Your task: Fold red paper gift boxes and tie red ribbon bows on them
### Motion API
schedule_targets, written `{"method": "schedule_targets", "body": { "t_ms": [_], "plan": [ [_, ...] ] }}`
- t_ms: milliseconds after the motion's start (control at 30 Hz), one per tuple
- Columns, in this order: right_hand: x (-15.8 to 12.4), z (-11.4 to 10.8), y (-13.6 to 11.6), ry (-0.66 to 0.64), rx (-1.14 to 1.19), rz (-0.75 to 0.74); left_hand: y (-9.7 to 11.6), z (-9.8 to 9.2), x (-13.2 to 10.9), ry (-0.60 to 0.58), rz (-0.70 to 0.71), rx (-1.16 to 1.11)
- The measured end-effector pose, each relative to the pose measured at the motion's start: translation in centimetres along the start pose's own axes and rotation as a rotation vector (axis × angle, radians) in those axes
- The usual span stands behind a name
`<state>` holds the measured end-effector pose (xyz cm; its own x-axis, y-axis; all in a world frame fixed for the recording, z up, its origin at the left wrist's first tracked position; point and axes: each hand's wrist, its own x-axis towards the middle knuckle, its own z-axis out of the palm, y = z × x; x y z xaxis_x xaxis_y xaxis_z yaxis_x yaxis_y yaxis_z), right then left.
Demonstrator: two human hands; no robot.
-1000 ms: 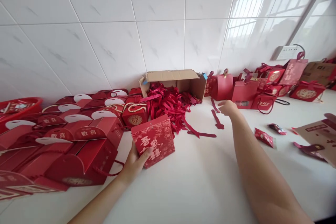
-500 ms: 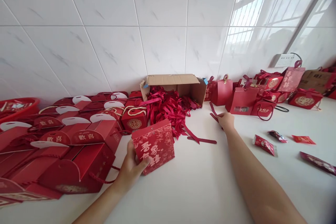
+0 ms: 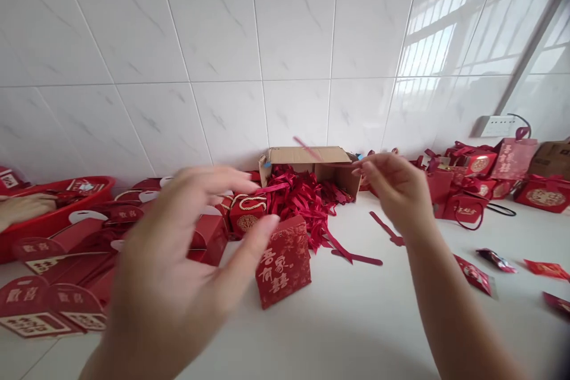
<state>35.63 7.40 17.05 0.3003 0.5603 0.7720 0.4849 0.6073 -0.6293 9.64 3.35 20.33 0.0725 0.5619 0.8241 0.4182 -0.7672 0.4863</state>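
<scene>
My left hand (image 3: 173, 273) is raised close to the camera, its fingers and thumb spread apart around nothing. Beyond its thumb a red gift box (image 3: 285, 267) with white Chinese characters stands upright on the white table. My right hand (image 3: 398, 190) is lifted over the table with thumb and fingertips pinched on one end of a thin red strap (image 3: 306, 147). The strap's free end points left, blurred, in front of the cardboard box. Below lie other flat red straps (image 3: 357, 258), some beside my right wrist.
A cardboard box (image 3: 299, 155) on its side spills red ribbons (image 3: 298, 202). Folded red boxes (image 3: 66, 267) crowd the left. Another person's hand (image 3: 29, 211) reaches into a red basin (image 3: 104, 187). Finished-looking gift boxes (image 3: 465, 205) and wrapped sweets (image 3: 474, 273) lie right.
My left hand has let go of the gift box, which now stands alone, and has come up. My right hand has lifted a strap off the table. The view has shifted left.
</scene>
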Motion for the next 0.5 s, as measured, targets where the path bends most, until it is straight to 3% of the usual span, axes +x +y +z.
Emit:
{"method": "schedule_targets", "body": {
  "t_ms": [100,167,267,367,500],
  "plan": [
    [-2.2,2.1,-3.1,-0.227,0.109,-0.029,0.6,1.3,0.5,-0.131,0.221,0.170],
    [-3.2,3.1,-4.4,-0.288,0.130,-0.087,0.3,2.0,0.5,-0.175,0.215,0.214],
    [-4.2,3.7,-5.5,-0.283,0.191,-0.180,-0.4,2.4,0.3,-0.262,0.108,0.188],
    [-4.8,3.8,-6.0,-0.223,0.280,-0.166,-0.6,2.3,0.3,-0.332,0.041,0.087],
    [-5.2,4.1,-6.0,-0.195,0.404,-0.118,-0.5,2.5,0.3,-0.264,0.036,0.043]
  ]
}}
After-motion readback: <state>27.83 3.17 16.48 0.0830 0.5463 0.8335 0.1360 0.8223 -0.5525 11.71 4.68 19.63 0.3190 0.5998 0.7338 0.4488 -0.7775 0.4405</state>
